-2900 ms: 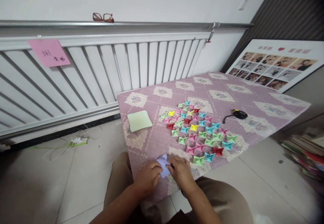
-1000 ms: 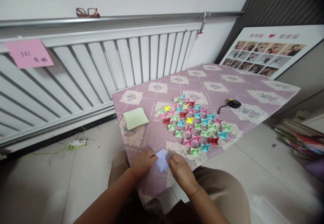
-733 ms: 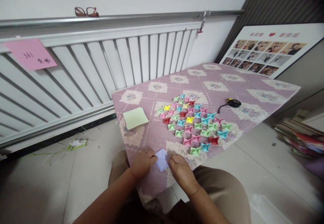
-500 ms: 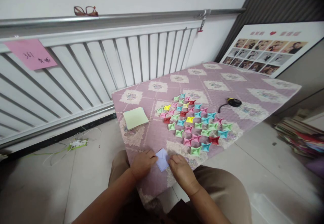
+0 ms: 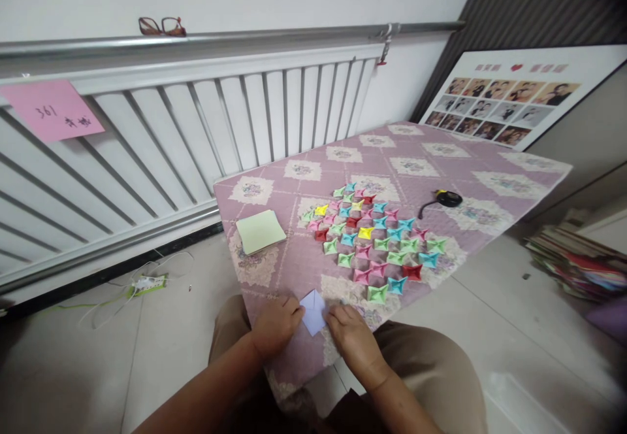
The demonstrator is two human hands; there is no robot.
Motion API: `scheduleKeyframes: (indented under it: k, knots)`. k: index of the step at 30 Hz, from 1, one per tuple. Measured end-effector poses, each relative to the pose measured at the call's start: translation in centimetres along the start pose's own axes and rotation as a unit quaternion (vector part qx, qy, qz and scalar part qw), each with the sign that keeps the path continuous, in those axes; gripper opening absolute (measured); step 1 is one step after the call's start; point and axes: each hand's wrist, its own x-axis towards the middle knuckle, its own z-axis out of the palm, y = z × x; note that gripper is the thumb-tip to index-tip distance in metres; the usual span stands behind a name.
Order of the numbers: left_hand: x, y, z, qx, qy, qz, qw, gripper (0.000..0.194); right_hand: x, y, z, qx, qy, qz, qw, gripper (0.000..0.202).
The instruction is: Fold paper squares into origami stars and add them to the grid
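Note:
A small folded lavender paper (image 5: 313, 323) lies near the table's front corner, with a crease line and a pointed top flap showing. My left hand (image 5: 277, 324) grips its left edge, fingers curled and thumb side towards the paper. At the opposite edge, my right hand (image 5: 353, 341) has its bent fingers closed on the right corner. Several folded paper pieces (image 5: 365, 233) in green, pink, blue, red and yellow stand in rows beyond my right hand. Further up on the left sits a stack of pale yellow-green paper sheets (image 5: 260, 231).
The table wears a purple patterned cloth (image 5: 294, 270). A black tape-measure-like object (image 5: 448, 199) lies on the right. Behind stands a white radiator (image 5: 255, 117), with glasses (image 5: 162, 27) on the pipe above. A photo board (image 5: 509, 100) leans at the far end; a power strip (image 5: 147, 284) is on the floor.
The whole view has shifted slightly. Both hands stay at the paper's sides; my right fingers sit a little lower along its right edge. The other pieces keep their places.

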Motion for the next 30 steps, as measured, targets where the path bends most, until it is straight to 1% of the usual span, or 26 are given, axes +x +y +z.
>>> scheduleKeyframes:
  k: [4,7,10,13,16,17,19,21,23,25,28,30]
  knots:
    - [0.0,0.3,-0.2,0.015,-0.013,0.010,1.000,0.024,-0.8,-0.2,0.1,-0.005,0.019,0.020,1.000,0.022]
    - [0.2,0.7,-0.5,0.025,-0.023,0.010,0.999,0.035,-1.3,-0.3,0.4,-0.010,0.028,0.035,0.999,0.025]
    - [0.4,1.2,-1.2,0.035,-0.047,0.010,0.998,0.043,-1.6,-0.5,0.5,-0.010,0.029,0.050,0.998,0.027]
    - [0.5,1.4,-1.8,0.036,-0.062,0.010,0.997,0.042,-1.8,-0.7,0.4,-0.011,0.040,0.069,0.997,0.027]
    - [0.6,1.4,-1.9,0.031,-0.065,0.011,0.997,0.041,-1.7,-1.1,0.2,-0.013,0.071,0.103,0.992,0.027]
    - [0.6,1.4,-1.8,0.029,-0.065,0.012,0.997,0.041,-1.6,-1.4,0.2,-0.009,0.083,0.105,0.991,0.028]
    - [0.6,1.4,-1.7,0.028,-0.063,0.012,0.998,0.037,-1.4,-2.2,0.4,0.009,0.102,0.081,0.991,0.030]
    - [0.7,1.4,-1.6,0.027,-0.063,0.011,0.998,0.028,-1.1,-3.1,1.0,0.030,0.107,0.056,0.992,0.035]
    - [0.7,1.4,-1.5,0.026,-0.064,0.010,0.998,0.024,-1.1,-3.7,1.7,0.035,0.104,0.061,0.992,0.038]
    - [0.7,1.3,-1.3,0.024,-0.058,0.013,0.998,0.026,-1.2,-4.0,2.2,0.028,0.092,0.073,0.993,0.040]
    - [0.2,1.0,-0.9,0.027,-0.041,0.014,0.999,0.035,-1.4,-4.0,2.4,0.017,0.049,0.086,0.995,0.043]
    - [-0.3,0.7,-0.6,0.033,-0.027,0.001,0.999,0.037,-1.4,-4.0,2.2,0.013,0.018,0.093,0.995,0.044]
